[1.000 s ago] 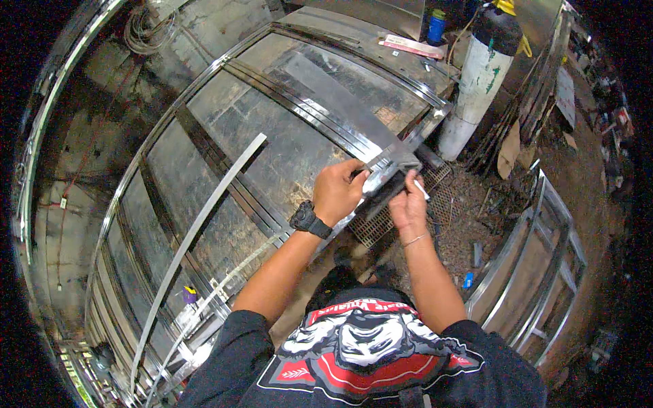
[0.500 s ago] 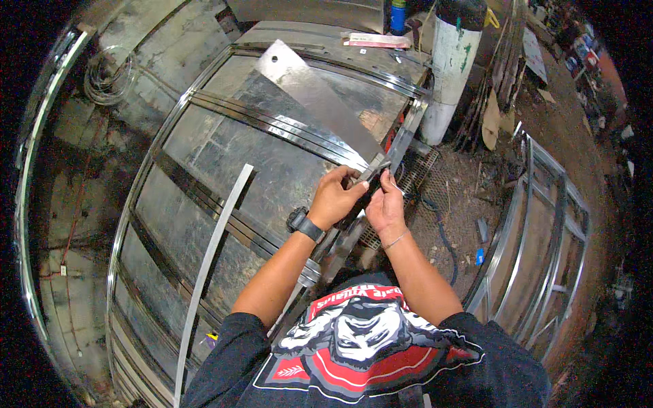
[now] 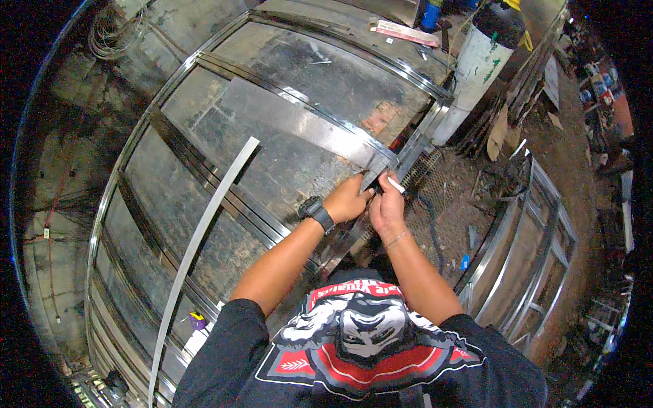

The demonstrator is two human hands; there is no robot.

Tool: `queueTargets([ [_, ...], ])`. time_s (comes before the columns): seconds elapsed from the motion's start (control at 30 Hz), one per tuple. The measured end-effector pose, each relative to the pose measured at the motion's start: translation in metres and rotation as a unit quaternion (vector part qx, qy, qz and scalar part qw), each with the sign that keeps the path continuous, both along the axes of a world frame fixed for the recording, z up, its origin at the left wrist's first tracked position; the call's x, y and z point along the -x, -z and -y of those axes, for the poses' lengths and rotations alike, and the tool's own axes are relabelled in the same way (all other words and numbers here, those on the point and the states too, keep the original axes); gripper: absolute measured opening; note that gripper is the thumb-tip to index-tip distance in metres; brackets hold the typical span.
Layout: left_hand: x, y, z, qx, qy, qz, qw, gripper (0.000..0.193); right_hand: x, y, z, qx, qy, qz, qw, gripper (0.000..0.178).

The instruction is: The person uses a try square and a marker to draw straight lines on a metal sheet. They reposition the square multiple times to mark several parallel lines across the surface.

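Observation:
A wide, flat metal strip (image 3: pixel 326 136) lies slanted across the framed panel, beside a crossbar, with its near end at my hands. My left hand (image 3: pixel 349 198), wearing a black watch (image 3: pixel 316 212), has its fingers closed at that near end; the fingertips are partly hidden. Just to the right, my right hand (image 3: pixel 388 209) grips a short white stick (image 3: pixel 394 184), like a marker, held between thumb and fingers by the frame's right edge. Beneath both lies a large shiny metal frame (image 3: pixel 197 62) with dark, scuffed panels.
A long narrow metal bar (image 3: pixel 204 245) lies across the frame at left. A purple and yellow object (image 3: pixel 197 320) rests near my left sleeve. A white cylinder (image 3: pixel 469 78) stands at the far right. Another metal frame (image 3: pixel 530 251) leans at right, above a littered floor.
The metal strip has swung down to the left and now lies along the crossbar. A white stick now shows in my right hand. My view has shifted slightly.

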State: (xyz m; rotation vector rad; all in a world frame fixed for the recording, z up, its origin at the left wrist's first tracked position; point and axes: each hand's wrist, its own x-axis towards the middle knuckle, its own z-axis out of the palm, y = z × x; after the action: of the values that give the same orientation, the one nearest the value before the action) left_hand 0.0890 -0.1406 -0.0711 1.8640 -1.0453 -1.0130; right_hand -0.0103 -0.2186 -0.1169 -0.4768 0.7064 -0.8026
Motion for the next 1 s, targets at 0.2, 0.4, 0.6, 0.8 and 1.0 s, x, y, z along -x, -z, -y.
queueTargets([
  [0.2, -0.003, 0.044, 0.003, -0.017, -0.012, 0.078, 0.997, 0.037, 0.005, 0.001, 0.007, -0.008, -0.046, -0.083, 0.995, 0.022],
  [0.4, 0.007, 0.046, 0.007, -0.001, -0.055, 0.199, 0.979, 0.021, 0.011, 0.014, 0.040, 0.133, 0.025, -0.249, 0.959, 0.028],
  [0.6, -0.029, 0.082, -0.007, -0.016, -0.053, 0.252, 0.966, 0.026, -0.012, -0.106, 0.075, 0.538, -0.130, -0.191, 0.811, 0.036],
  [0.8, -0.017, 0.085, -0.003, -0.070, -0.109, 0.297, 0.946, 0.031, -0.049, -0.107, 0.089, 0.288, -0.383, -0.016, 0.878, 0.060],
  [1.0, -0.015, 0.085, 0.008, -0.175, -0.174, 0.349, 0.904, 0.045, -0.039, -0.107, 0.103, 0.260, -0.418, -0.212, 0.844, 0.034],
])
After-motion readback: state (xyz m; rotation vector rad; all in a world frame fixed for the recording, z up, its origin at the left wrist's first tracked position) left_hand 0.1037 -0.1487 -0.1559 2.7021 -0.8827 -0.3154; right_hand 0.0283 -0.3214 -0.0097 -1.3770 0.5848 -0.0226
